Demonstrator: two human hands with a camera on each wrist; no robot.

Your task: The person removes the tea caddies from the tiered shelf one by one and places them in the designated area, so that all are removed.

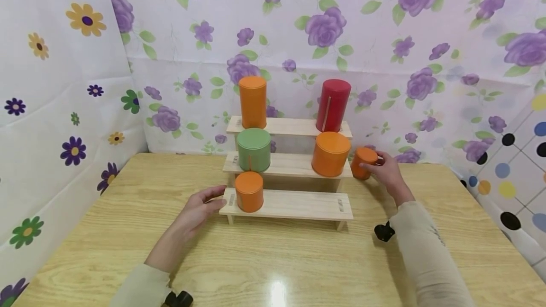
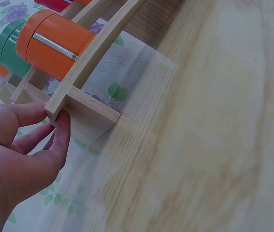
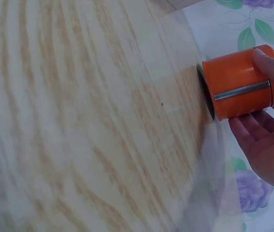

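The small orange can [image 3: 239, 81] was found near the rear edge of the tabletop [image 1: 239, 259], between the wooden stand [image 1: 298, 205] and the right rear corner. It was gripped by the right hand [image 1: 387, 174], the thumb being set about the lid line and the fingers laid against the opposite side. Whether its base was borne by the tabletop could not be determined. The left end of the stand's lowest board was pinched by the left hand [image 1: 198, 211], and a similar can [image 1: 249, 193] was carried close by on that board.

The gripped can was judged to be thin metal: light, stiff, readily dented rather than broken, and somewhat slippery on its glossy coating. A hold around the body, below the lid, was considered soundest, since the lid might be drawn off if lifted alone. A hard squeeze was considered unnecessary.
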